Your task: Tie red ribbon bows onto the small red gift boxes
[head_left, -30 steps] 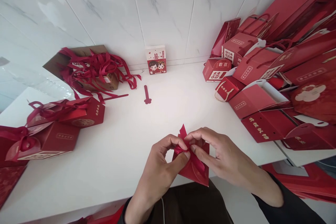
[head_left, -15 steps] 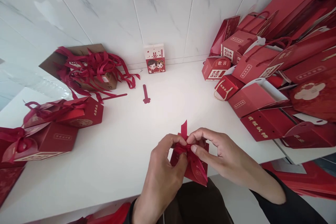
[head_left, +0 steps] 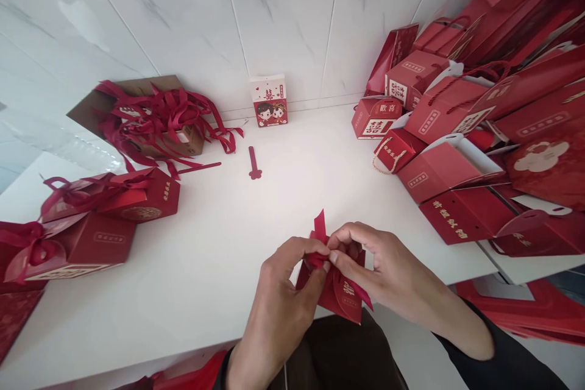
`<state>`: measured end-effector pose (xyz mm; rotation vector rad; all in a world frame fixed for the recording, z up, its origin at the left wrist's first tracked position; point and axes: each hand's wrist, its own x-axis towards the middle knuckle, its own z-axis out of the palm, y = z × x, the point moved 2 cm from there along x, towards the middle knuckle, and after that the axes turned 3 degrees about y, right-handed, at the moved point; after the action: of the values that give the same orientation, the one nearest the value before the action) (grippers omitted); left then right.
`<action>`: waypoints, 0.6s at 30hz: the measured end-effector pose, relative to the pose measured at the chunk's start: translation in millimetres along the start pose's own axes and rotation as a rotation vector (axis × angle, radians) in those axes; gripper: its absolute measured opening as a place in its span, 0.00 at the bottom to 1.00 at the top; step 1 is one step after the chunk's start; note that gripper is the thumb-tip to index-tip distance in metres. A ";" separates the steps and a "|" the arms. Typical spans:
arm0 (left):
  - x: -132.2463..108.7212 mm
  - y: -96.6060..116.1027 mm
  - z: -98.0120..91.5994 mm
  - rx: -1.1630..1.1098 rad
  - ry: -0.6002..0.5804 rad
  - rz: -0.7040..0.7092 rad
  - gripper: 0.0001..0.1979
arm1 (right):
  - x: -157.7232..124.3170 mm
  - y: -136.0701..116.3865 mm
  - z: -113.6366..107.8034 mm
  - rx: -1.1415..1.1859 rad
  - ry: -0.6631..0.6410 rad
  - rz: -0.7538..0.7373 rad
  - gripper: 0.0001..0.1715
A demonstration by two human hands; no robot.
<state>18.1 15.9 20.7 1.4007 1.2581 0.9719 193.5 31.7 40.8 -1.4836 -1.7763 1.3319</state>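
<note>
Pinching red ribbon (head_left: 320,226) over a small red box (head_left: 342,312), L hand (head_left: 283,292) & R hand (head_left: 393,271) meet by the near edge of the table (head_left: 219,244), a bit R of centre. L grip: thumb & index tog., clamped on ribbon. R grip: same, thumb & index closed on the same gathered bit, tho exact hold is partly hidden.

Key relation: ribbon's bunched middle sits right betw. the two sets of fingertips, so neither hand is nearer. Long axis runs approx. far to near: one tail sticks out past fingers, away from person; other slants to near R, out from under R thumb, across box front & just past its side. Box's near corner is beyond table edge, over the lap (head_left: 342,353); can't tell if any of it rests on table.

Elsewhere, well apart from hands: flat red strip (head_left: 253,164) w/ flower-shaped end, cartoon box (head_left: 270,111) by wall (head_left: 283,18), carton (head_left: 194,142) of loose ribbons (head_left: 171,113), bow-tied boxes (head_left: 103,241) at L, pile of red boxes (head_left: 448,173) at R.
</note>
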 end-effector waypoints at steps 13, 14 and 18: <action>-2.4 -3.0 4.2 0.122 0.069 0.128 0.12 | -2.6 -2.4 -1.7 0.022 -0.050 0.015 0.12; -3.4 -3.7 5.9 0.132 0.096 0.124 0.11 | -2.9 -1.6 -2.2 0.024 -0.064 0.029 0.13; -8.5 -8.2 12.0 0.172 0.189 0.107 0.09 | -3.1 0.7 -5.3 0.015 -0.086 0.045 0.17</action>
<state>26.8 5.5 10.7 1.5496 1.4465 1.1113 199.2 30.9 43.1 -1.4876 -1.7913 1.4484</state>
